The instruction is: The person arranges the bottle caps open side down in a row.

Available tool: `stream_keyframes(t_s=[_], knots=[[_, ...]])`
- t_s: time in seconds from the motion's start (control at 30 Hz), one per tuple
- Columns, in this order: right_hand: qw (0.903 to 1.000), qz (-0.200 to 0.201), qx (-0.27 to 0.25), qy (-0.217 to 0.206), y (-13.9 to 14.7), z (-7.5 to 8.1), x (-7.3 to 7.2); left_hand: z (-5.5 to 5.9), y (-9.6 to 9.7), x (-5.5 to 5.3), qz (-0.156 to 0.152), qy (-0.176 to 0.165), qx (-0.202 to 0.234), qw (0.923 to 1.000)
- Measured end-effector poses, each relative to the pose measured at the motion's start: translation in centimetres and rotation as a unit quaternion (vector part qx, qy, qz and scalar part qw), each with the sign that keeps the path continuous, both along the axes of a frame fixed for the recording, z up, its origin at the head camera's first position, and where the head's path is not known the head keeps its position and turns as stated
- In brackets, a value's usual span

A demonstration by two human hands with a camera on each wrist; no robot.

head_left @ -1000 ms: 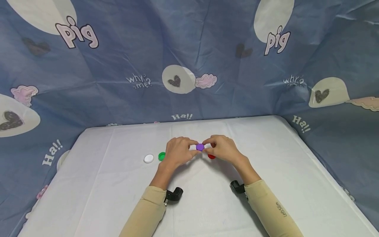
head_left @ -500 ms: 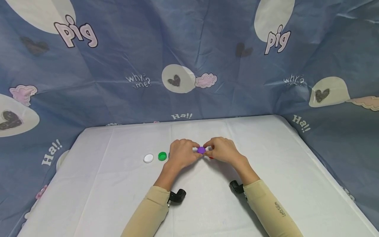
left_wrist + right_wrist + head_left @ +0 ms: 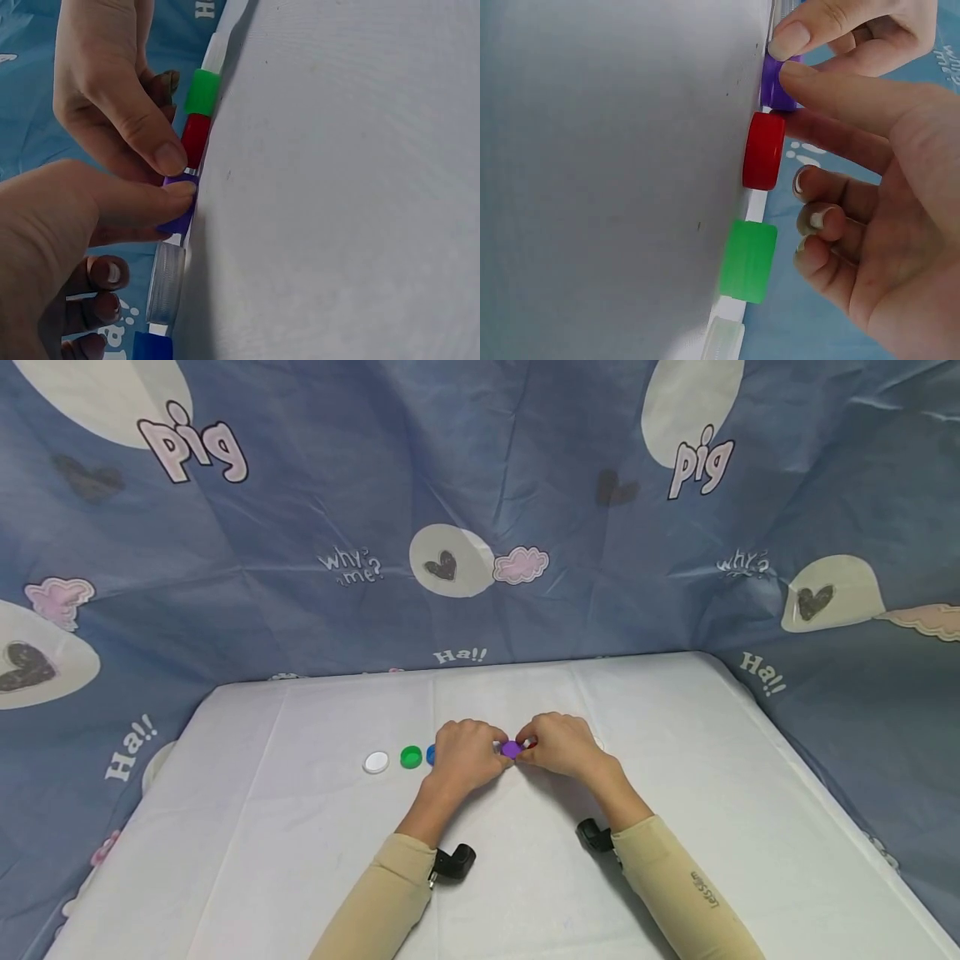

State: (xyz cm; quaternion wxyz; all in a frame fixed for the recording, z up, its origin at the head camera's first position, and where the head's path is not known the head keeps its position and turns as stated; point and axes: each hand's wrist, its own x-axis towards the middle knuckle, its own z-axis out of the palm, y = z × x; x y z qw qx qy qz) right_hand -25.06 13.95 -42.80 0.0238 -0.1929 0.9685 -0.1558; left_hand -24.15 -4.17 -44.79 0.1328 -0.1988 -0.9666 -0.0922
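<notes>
A round purple bottle cap (image 3: 512,749) is pinched from both sides, low at the table. My left hand (image 3: 468,753) holds its left side between thumb and forefinger, and my right hand (image 3: 561,745) holds its right side the same way. Both thumbs press the near side of the purple cap in the left wrist view. Close to it on the right is a red cap (image 3: 764,151), beneath my right hand in the head view. On the other side stands a clear ridged cap (image 3: 165,283), mostly hidden by my left hand in the head view.
The caps form a row across a white-covered table (image 3: 495,885). Leftward are a blue cap (image 3: 431,754), a green cap (image 3: 411,757) and a white cap (image 3: 376,762). Beyond the red one come another green cap (image 3: 748,261) and a whitish one (image 3: 724,341). Patterned blue cloth (image 3: 480,618) hangs behind.
Both hands have brought the purple cap nearer and slightly right, down into the row. The left hand's shift has uncovered part of the blue cap; both hands keep their pinch.
</notes>
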Motion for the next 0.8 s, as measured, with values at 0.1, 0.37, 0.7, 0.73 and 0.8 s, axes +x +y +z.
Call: stream_keyframes(t_s=[0.1,0.37,0.7,0.73,0.8], knots=[[1.0,-0.001,0.005,0.0,-0.05,0.03,0.05,-0.14,0.07,0.03,0.0,0.009,0.006,0.9999],[0.9999,-0.003,0.011,-0.003,-0.07,0.02,0.12,-0.3,0.08,0.06,0.005,0.001,0.001,1.0],[0.9998,-0.01,0.011,-0.009,0.11,0.21,0.22,0.14,-0.58,0.21,0.012,-0.011,-0.014,0.9998],[0.9999,-0.009,0.011,-0.007,0.11,0.23,0.19,0.22,-0.64,0.21,0.012,-0.014,-0.013,0.9997],[0.9999,-0.007,0.01,-0.002,0.05,0.24,0.11,0.35,-0.72,0.18,0.013,-0.017,-0.012,0.9997]])
